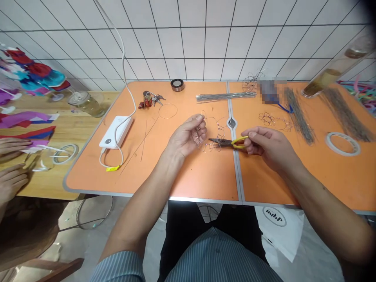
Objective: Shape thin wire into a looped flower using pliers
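Observation:
Near the middle of the orange table, my left hand (189, 135) pinches a thin wire shape (219, 129) bent into a ring of small loops. My right hand (266, 147) grips the yellow handles of a pair of pliers (225, 142). The dark jaws point left and overlap the lower part of the wire ring; whether they bite on the wire I cannot tell. Another looped wire shape (266, 118) lies on the table beyond my right hand. A bundle of straight wires (225, 96) rests at the back.
On the orange table (176, 184) are a white power bank (116, 132) with a cable, keys (152, 100), a tape roll (177, 85), a white ring of tape (342, 144) and wire bundles (299, 115). At left, another person's hands (13, 180) work near ribbons and a glass jar (88, 103).

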Demonstrator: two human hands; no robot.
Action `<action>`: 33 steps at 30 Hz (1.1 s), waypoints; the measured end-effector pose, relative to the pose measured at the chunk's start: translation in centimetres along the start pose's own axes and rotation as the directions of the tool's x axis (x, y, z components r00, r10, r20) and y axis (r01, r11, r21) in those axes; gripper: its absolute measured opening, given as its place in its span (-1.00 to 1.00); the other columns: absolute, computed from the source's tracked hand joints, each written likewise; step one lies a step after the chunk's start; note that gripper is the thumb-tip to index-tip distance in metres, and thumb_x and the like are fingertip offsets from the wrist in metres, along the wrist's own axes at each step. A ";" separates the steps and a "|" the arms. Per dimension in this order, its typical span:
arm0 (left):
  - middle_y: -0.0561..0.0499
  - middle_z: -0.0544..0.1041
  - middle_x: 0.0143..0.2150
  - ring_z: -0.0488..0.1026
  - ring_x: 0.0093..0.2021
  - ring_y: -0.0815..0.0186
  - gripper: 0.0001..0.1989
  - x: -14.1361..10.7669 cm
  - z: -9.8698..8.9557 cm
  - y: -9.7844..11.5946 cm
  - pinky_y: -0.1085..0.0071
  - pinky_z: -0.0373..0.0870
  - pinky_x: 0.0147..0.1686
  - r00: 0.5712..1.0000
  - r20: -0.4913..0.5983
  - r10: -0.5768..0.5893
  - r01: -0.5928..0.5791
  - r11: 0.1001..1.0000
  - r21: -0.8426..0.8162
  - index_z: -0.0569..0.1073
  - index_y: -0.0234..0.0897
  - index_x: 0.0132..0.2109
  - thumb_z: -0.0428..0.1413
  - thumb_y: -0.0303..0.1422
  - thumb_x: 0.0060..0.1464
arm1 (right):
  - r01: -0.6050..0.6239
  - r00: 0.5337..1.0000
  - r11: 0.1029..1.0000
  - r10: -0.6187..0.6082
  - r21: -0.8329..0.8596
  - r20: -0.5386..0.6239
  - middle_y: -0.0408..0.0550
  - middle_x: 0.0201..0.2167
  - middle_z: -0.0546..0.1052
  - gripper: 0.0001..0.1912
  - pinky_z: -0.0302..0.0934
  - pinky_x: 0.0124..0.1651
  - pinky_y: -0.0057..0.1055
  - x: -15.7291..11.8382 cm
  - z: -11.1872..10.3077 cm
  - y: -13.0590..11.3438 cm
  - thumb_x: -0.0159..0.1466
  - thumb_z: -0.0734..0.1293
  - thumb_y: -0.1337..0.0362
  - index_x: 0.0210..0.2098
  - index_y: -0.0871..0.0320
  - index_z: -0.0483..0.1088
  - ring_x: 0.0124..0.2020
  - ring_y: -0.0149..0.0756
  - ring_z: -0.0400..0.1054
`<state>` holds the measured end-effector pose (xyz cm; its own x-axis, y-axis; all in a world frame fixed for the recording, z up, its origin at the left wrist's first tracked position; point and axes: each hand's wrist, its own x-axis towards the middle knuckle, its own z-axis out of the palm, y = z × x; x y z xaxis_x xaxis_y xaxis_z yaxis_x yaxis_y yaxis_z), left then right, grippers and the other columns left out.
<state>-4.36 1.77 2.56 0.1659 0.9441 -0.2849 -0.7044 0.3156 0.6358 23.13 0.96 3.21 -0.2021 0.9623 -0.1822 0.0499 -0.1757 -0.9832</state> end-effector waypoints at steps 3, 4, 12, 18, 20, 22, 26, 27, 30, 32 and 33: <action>0.16 0.49 -0.43 0.51 -0.41 0.45 -0.77 -0.4 0.0 0.2 0.50 0.53 -0.29 0.997 0.048 0.056 -0.056 0.998 0.016 0.51 -0.23 -0.23 0.44 -0.39 0.13 | 0.072 0.991 0.993 -0.060 0.092 -0.124 -0.07 -0.37 0.60 -0.86 0.45 -0.34 -0.43 0.0 -0.1 -1.0 0.28 0.54 0.21 -0.19 0.10 0.63 -0.41 -0.35 0.43; 0.15 0.49 -0.42 0.51 -0.41 0.45 -0.76 -0.4 0.1 0.1 0.49 0.54 -0.28 0.996 0.069 0.056 -0.058 0.998 0.027 0.51 -0.24 -0.25 0.44 -0.38 0.12 | 0.090 0.988 0.987 -0.072 0.131 -0.137 -0.08 -0.36 0.61 -0.87 0.47 -0.32 -0.44 0.1 0.1 -1.2 0.28 0.54 0.24 -0.19 0.10 0.62 -0.40 -0.36 0.44; 0.09 0.59 -0.34 0.43 -0.55 0.54 -0.78 -0.1 0.5 -0.9 0.57 0.39 -0.54 0.998 0.053 -0.023 0.018 0.996 0.092 0.56 -0.36 -0.26 0.46 -0.45 0.07 | -0.027 0.999 0.899 0.013 0.438 0.037 -0.12 -0.35 0.61 -0.84 0.47 -0.31 -0.52 1.7 2.7 -1.4 0.33 0.44 0.36 -0.09 0.12 0.57 -0.40 -0.42 0.45; 0.02 0.67 -0.27 0.50 -0.56 0.53 -0.89 0.2 0.5 -0.9 0.60 0.41 -0.58 0.996 -0.080 0.044 -0.031 0.988 0.151 0.62 -0.39 -0.22 0.41 -0.50 0.15 | -0.149 0.984 0.871 0.086 0.467 0.153 -0.14 -0.39 0.57 -0.78 0.44 -0.36 -0.55 2.8 3.4 -0.4 0.31 0.46 0.37 -0.04 0.15 0.58 -0.46 -0.44 0.42; -0.02 0.68 -0.28 0.57 -0.52 0.50 -0.96 0.4 0.4 -0.9 0.62 0.47 -0.53 0.995 -0.088 0.055 -0.042 0.989 0.145 0.64 -0.40 -0.21 0.35 -0.51 0.22 | -0.174 0.976 0.878 0.092 0.445 0.200 -0.14 -0.41 0.57 -0.73 0.42 -0.36 -0.56 2.9 3.3 0.1 0.28 0.50 0.34 -0.02 0.17 0.58 -0.48 -0.46 0.40; -0.06 0.71 -0.23 0.63 -0.46 0.48 -0.97 0.5 0.3 -1.0 0.63 0.56 -0.42 0.994 -0.092 0.067 -0.054 0.990 0.132 0.64 -0.41 -0.22 0.33 -0.53 0.25 | -0.179 0.967 0.908 0.092 0.378 0.237 -0.14 -0.40 0.58 -0.68 0.39 -0.37 -0.56 3.0 3.2 0.7 0.25 0.55 0.28 -0.01 0.17 0.59 -0.48 -0.46 0.40; -0.09 0.73 -0.18 0.64 -0.46 0.47 -0.91 0.4 0.5 -1.0 0.62 0.60 -0.40 0.994 -0.100 0.042 -0.030 0.992 0.120 0.61 -0.42 -0.28 0.33 -0.56 0.22 | -0.090 0.963 0.988 0.054 0.127 0.266 -0.12 -0.35 0.57 -0.63 0.30 -0.41 -0.52 3.2 3.2 1.4 0.27 0.59 0.11 0.01 0.10 0.60 -0.42 -0.41 0.37; -0.10 0.73 -0.18 0.63 -0.47 0.47 -0.91 0.3 0.6 -1.0 0.62 0.59 -0.42 0.995 -0.093 0.021 -0.009 0.992 0.124 0.61 -0.42 -0.28 0.33 -0.57 0.23 | -0.070 0.954 0.995 0.048 0.065 0.297 -0.13 -0.37 0.54 -0.65 0.25 -0.42 -0.51 3.2 3.2 1.6 0.29 0.58 0.08 -0.01 0.08 0.60 -0.41 -0.40 0.35; -0.12 0.72 -0.22 0.60 -0.53 0.47 -0.90 0.1 1.0 -1.1 0.63 0.54 -0.50 0.996 -0.079 -0.048 0.060 0.987 0.147 0.61 -0.44 -0.27 0.29 -0.58 0.26 | -0.041 0.892 0.997 0.063 -0.057 0.447 -0.17 -0.45 0.42 -0.68 0.09 -0.48 -0.44 2.9 3.5 1.7 0.35 0.53 -0.04 -0.16 0.07 0.58 -0.46 -0.37 0.24; -0.12 0.72 -0.24 0.57 -0.56 0.48 -0.86 0.0 1.1 -1.3 0.64 0.49 -0.57 0.995 -0.066 -0.075 0.085 0.983 0.160 0.61 -0.45 -0.27 0.23 -0.58 0.31 | -0.031 0.857 0.996 0.068 -0.080 0.511 -0.18 -0.50 0.36 -0.60 0.01 -0.49 -0.40 2.5 3.7 1.5 0.34 0.52 -0.14 -0.31 0.07 0.52 -0.49 -0.35 0.20; -0.12 0.72 -0.24 0.56 -0.57 0.49 -0.83 0.0 1.2 -1.4 0.64 0.47 -0.59 0.995 -0.055 -0.080 0.088 0.982 0.164 0.61 -0.46 -0.28 0.19 -0.58 0.34 | -0.032 0.850 0.996 0.071 -0.084 0.522 -0.18 -0.53 0.33 -0.54 -0.01 -0.49 -0.38 2.4 3.9 1.5 0.32 0.52 -0.19 -0.37 0.06 0.47 -0.50 -0.33 0.19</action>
<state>-2.62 1.41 2.54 0.1836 0.9091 -0.3740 -0.5639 0.4090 0.7174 18.95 2.17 1.30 -0.6788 0.6969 -0.2313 0.1379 -0.1884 -0.9724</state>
